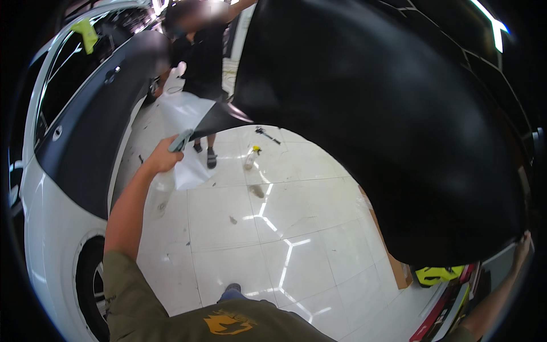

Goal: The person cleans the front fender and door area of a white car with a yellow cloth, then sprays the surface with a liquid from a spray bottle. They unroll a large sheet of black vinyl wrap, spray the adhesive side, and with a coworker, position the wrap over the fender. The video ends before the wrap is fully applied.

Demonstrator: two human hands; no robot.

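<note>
A large glossy black sheet of vinyl film (364,102) hangs across the view from the upper middle to the right, its lower edge curving in an arc. My right hand (522,246) is closed on its lower right edge. On the other side, my left hand (164,156) grips a small grey-green hand tool (181,140), whose exact kind is unclear. This tool lies against the narrow left end of the sheet, where white backing liner (185,111) is peeled and droops toward the floor. Another person (199,62) stands beyond, one arm raised to the film's upper edge.
To the left stands a white car (43,199) with dark film (85,131) over its doors and a yellow-green cloth (85,34) on top. A spray bottle (252,157) and a black tool (268,135) rest on the glossy tiles. Cardboard (399,271) and boxes lie low right.
</note>
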